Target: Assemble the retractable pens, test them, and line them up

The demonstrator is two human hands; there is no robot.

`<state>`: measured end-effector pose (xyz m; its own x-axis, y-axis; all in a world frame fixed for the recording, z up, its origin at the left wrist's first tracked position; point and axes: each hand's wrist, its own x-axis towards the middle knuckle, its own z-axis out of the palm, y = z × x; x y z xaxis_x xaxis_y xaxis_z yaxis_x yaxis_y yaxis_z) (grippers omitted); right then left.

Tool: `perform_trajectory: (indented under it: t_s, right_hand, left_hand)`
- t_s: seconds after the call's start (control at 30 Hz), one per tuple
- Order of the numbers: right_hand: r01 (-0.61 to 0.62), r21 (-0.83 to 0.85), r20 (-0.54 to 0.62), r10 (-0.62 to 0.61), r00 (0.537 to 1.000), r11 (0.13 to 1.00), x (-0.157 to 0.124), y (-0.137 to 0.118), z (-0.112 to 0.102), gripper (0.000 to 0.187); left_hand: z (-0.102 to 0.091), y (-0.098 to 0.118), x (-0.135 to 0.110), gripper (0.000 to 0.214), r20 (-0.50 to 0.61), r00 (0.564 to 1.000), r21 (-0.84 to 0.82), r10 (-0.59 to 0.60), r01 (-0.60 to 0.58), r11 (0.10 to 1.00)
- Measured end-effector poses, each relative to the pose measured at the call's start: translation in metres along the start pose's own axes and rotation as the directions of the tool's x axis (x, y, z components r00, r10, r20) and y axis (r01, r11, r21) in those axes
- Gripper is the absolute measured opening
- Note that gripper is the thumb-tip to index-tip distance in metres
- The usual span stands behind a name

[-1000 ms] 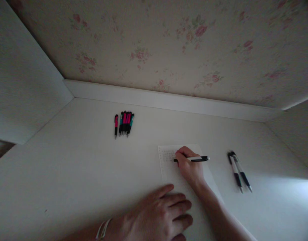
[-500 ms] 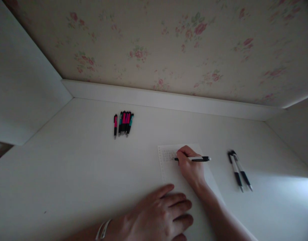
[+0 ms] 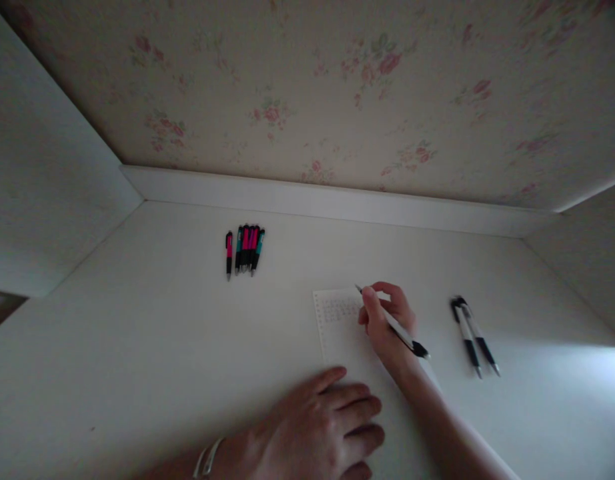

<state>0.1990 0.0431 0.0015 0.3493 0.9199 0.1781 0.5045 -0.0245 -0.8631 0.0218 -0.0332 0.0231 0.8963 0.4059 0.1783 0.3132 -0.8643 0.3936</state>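
My right hand (image 3: 387, 323) is closed round a white and black pen (image 3: 395, 327), held above a sheet of white paper (image 3: 337, 327) with faint marks near its top. The pen's tip points up and to the left, off the paper. My left hand (image 3: 322, 427), with a bracelet at the wrist, lies flat with fingers spread on the sheet's lower left part. The paper lies on a white desk (image 3: 162, 347).
A row of several pink and teal pens (image 3: 245, 249) lies at the desk's back left. Two black and white pens (image 3: 472, 337) lie to the right of the paper. A floral wall (image 3: 312, 93) closes the back; side panels stand left and right.
My right hand has lifted the pen's tip off the paper and swung the pen from lying sideways to pointing up-left. The left hand has stayed where it was.
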Motion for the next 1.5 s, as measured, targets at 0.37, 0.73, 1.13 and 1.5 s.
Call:
perform_trajectory:
  t_s: [0.37, 0.73, 1.13, 1.5]
  right_hand:
    - [0.511, -0.038, 0.081, -0.507, 0.858, 0.859, -0.018, 0.012, -0.063, 0.028]
    - [0.627, -0.153, 0.121, -0.615, 0.779, 0.764, -0.027, 0.033, -0.073, 0.025]
    - [0.535, -0.288, -0.013, -0.562, 0.827, 0.794, -0.019, 0.045, -0.128, 0.017]
    - [0.729, -0.548, 0.415, -0.623, 0.663, 0.411, -0.01, 0.128, -0.165, 0.046]
  left_hand:
    - [0.01, -0.007, -0.004, 0.035, -0.037, 0.998, 0.095, 0.052, -0.048, 0.994]
    - [0.009, -0.005, -0.003, 0.032, -0.032, 0.999, 0.048, 0.028, -0.027, 0.999]
    - [0.013, -0.007, -0.006, 0.036, -0.033, 0.999, 0.024, 0.042, -0.041, 0.999]
    - [-0.005, -0.002, -0.002, 0.036, 0.008, 1.0, -0.039, 0.011, -0.011, 0.999]
